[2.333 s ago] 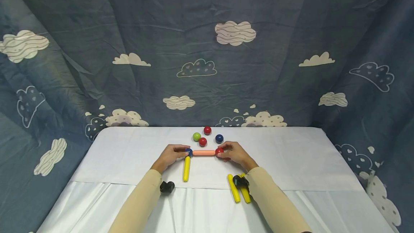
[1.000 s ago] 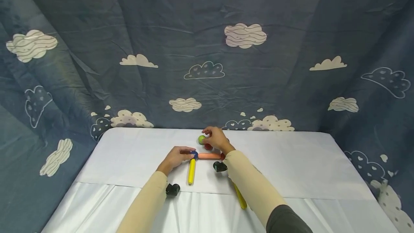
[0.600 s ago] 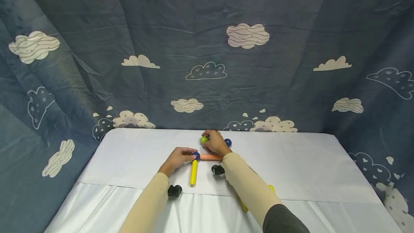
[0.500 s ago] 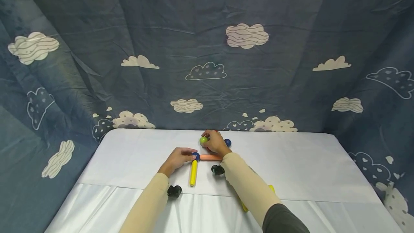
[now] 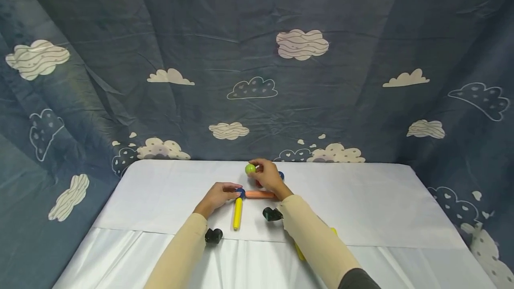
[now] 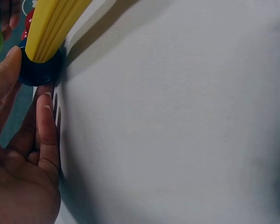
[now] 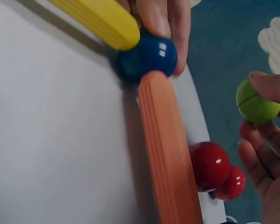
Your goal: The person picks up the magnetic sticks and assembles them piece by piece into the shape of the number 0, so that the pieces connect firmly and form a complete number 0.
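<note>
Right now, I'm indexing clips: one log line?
left hand: holds glossy blue ball; joined to it: yellow stick, orange stick; right hand: pinches green ball

We find the left hand [image 5: 217, 196] at the left of the joint ball [image 5: 241, 193] over the table [image 5: 373, 204]. From that ball, the near rod [image 5: 237, 214] runs toward the person, the cross rod [image 5: 260, 195] rightward. Behind the cross rod we record the right hand [image 5: 269, 176] around the held ball [image 5: 250, 169], two further balls [image 7: 212, 166], and, rightmost, the outer ball [image 5: 281, 175]. Loose rods [image 5: 299, 252] lie nearer, partly behind the right sleeve [image 5: 317, 240].
</note>
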Motion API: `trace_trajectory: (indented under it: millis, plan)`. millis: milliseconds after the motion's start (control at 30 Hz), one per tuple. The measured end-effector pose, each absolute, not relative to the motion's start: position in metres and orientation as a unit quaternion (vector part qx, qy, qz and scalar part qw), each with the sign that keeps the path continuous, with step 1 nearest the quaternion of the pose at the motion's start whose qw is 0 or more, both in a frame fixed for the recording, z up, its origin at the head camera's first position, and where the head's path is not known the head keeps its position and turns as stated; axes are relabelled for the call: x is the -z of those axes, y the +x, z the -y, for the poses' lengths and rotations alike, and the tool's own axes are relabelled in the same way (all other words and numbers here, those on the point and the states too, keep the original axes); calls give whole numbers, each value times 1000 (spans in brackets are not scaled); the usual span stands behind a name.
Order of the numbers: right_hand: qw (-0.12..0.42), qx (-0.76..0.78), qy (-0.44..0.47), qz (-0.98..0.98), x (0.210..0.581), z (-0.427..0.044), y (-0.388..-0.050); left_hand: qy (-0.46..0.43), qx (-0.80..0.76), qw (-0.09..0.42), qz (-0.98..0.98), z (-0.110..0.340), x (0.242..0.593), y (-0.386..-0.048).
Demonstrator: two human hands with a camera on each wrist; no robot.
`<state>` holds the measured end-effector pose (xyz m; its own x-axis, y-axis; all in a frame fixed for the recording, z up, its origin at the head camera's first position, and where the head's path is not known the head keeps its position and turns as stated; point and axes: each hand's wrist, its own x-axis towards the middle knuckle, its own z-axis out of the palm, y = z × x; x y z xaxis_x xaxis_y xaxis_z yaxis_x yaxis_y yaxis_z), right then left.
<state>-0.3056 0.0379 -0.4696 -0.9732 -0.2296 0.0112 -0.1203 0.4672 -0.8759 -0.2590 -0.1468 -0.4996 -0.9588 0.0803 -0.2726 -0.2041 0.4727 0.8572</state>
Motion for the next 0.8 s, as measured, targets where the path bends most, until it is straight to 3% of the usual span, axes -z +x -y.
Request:
trace_trajectory:
  millis: [433, 800]
  plan:
    - [80, 556, -117, -819, 475, -55, -258, -40, -507, 141, -849, 149, 503, -259]
    - [148, 536, -156, -817, 480, -61, -226, -37, -505, 147, -850, 148, 499, -259]
